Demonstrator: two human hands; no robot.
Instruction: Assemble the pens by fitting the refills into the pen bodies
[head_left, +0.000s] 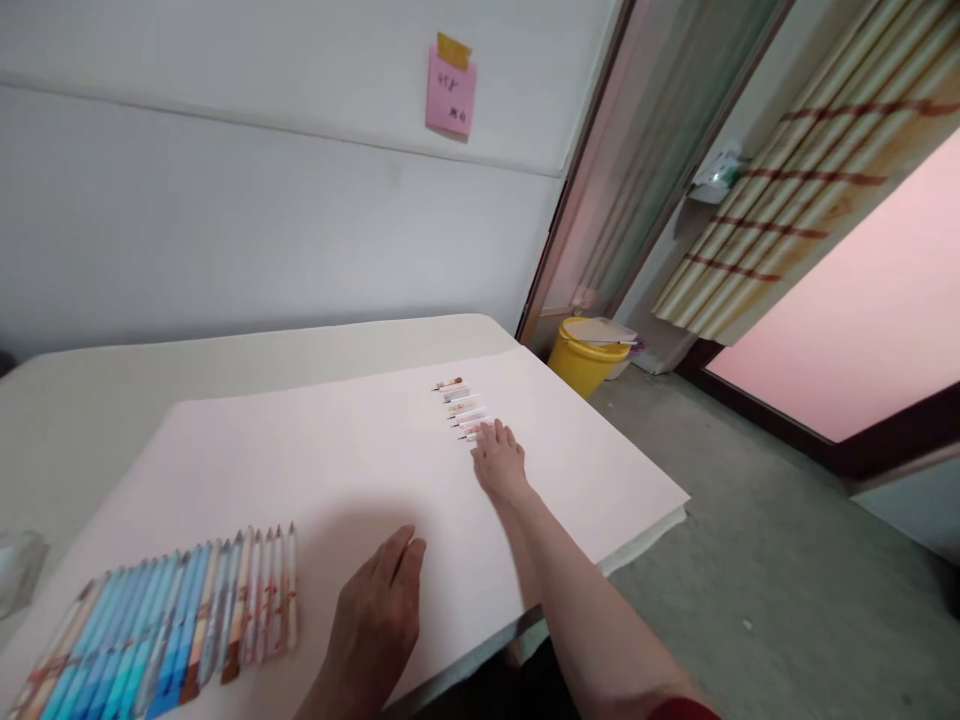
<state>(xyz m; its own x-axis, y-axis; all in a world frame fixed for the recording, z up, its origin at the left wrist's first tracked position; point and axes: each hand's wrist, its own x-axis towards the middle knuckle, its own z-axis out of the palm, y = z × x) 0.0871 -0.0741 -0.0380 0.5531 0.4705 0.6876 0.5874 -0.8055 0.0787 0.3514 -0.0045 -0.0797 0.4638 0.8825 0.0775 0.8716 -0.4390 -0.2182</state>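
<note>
My right hand (500, 462) reaches out over the white sheet with its fingers apart. Its fingertips rest on the near end of a short row of pens (461, 408) with dark pointed tips facing left, partly covering the closest ones. Closer to me, my left hand (377, 612) hovers low over the sheet with loosely bent fingers and nothing in them. Left of that hand lies a long side-by-side row of pens (161, 620) in blue, turquoise, brown, grey and pinkish white, tips pointing away from me.
The white sheet (330, 440) covers much of a pale table (247, 360) against a white wall. A clear object (21, 575) sits at the left edge. A pink note (451, 92) is taped to the wall. A yellow bucket (581, 362) stands on the floor beyond, near a striped curtain (795, 190).
</note>
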